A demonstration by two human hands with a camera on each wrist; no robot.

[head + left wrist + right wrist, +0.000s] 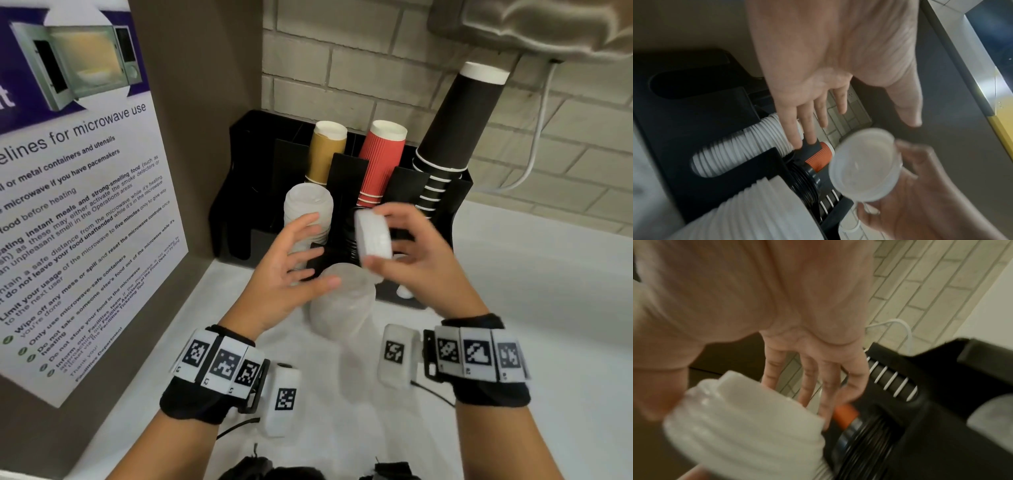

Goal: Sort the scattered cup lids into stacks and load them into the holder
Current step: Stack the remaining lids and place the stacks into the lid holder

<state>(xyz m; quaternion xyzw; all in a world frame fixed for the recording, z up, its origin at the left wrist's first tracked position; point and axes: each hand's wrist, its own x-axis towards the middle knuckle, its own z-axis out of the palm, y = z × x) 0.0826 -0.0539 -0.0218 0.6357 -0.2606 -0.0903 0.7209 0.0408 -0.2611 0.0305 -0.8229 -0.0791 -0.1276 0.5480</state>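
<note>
Right hand [416, 246] brings a short lid stack [372, 236] to the holder [239, 192].
It grips the stack tilted at 12 o'clock above the front lids [342, 301], probably to add it; the left hand [291, 270], fingers spread and empty, hovers at 9 o'clock as guide.

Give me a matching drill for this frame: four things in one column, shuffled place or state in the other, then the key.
1. small lid stack
2. left hand
3. red cups
4. tall white lid stack

A. open, holding nothing
B. back row of the black holder
C. gripped by the right hand
D. front left slot of the holder

Pairs: 1-C, 2-A, 3-B, 4-D
</note>
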